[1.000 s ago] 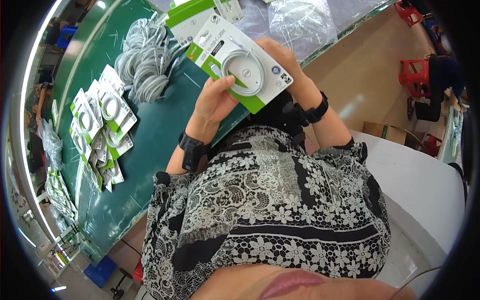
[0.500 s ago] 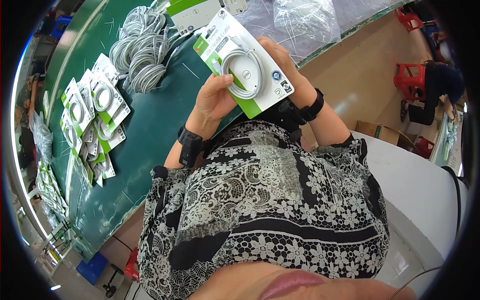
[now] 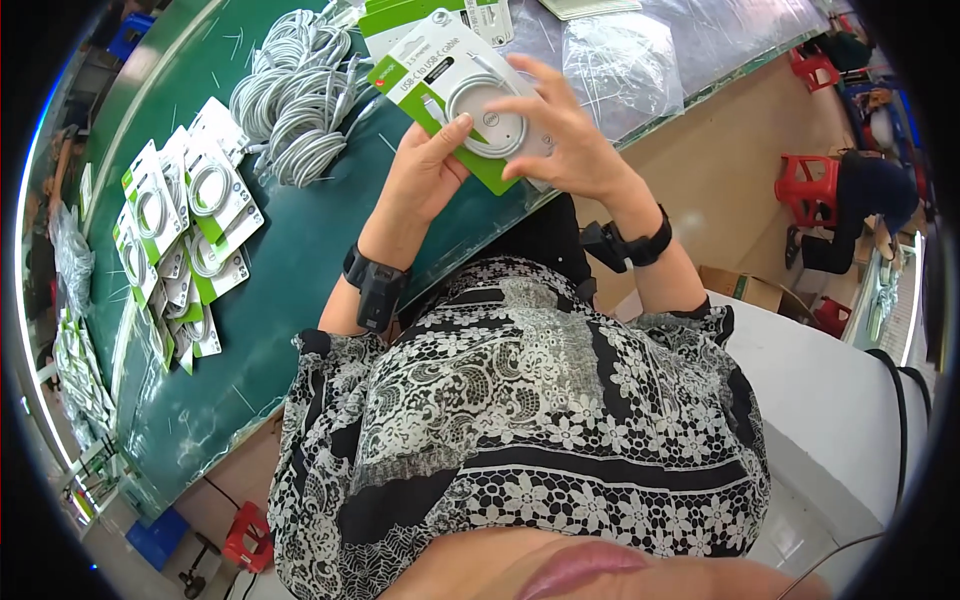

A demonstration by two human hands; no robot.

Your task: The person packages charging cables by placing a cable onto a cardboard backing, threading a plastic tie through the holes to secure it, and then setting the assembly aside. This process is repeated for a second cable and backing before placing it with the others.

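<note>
A white and green packaging card with a coiled white USB cable on its front is held over the edge of the green table. My left hand grips the card's lower left side, thumb pressed on the front near the coil. Over the card's right side, my right hand has its fingers spread; whether they touch the card or coil I cannot tell. Just beyond lies a stack of flat green and white cards. To its left is a heap of coiled white cables.
Several carded cables overlap in a pile on the left of the green table. Clear plastic bags lie at the back right. Right of me are a white surface, a cardboard box, a red stool and another person.
My right hand has come from behind the card to its front, fingers spreading. The card has shifted slightly up and left in view, with my left hand still on it.
</note>
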